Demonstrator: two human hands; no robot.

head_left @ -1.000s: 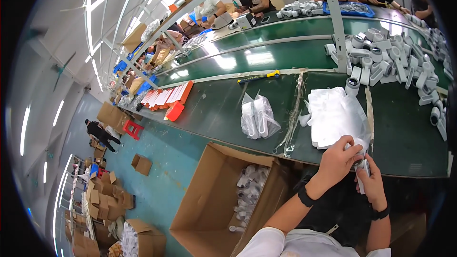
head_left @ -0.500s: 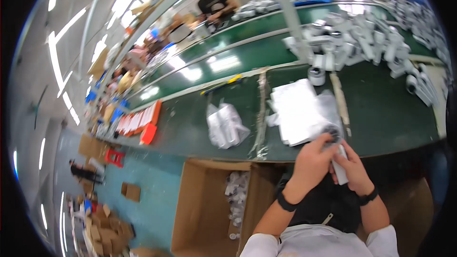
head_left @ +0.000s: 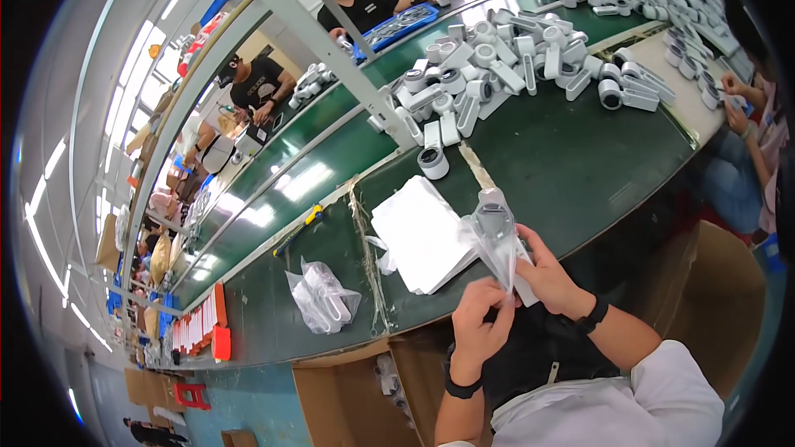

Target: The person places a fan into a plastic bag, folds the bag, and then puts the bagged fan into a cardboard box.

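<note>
My right hand (head_left: 548,275) is closed around the handle of a white device with a round grey head (head_left: 495,217), tilted over the near edge of the workbench. A clear plastic bag (head_left: 489,252) lies over the device, its film wrinkled along the handle. At the lower end of the bag my left hand (head_left: 482,324) pinches the film between thumb and fingers. Just left of the device, a stack of white sheets (head_left: 421,236) lies on the green bench top (head_left: 571,157). Farther left rests a bagged white device (head_left: 325,296).
Many similar white devices (head_left: 497,58) are heaped at the back. A yellow-and-black tool (head_left: 300,228) lies beside the rail. Orange-edged boxes (head_left: 199,319) stand at the far left. Below the bench is an open cardboard box (head_left: 348,397). A co-worker (head_left: 758,124) sits at the right.
The view has swung to the right. My hands have moved apart: the left has dropped from the device to the bag's lower end, and the film now lies over the device.
</note>
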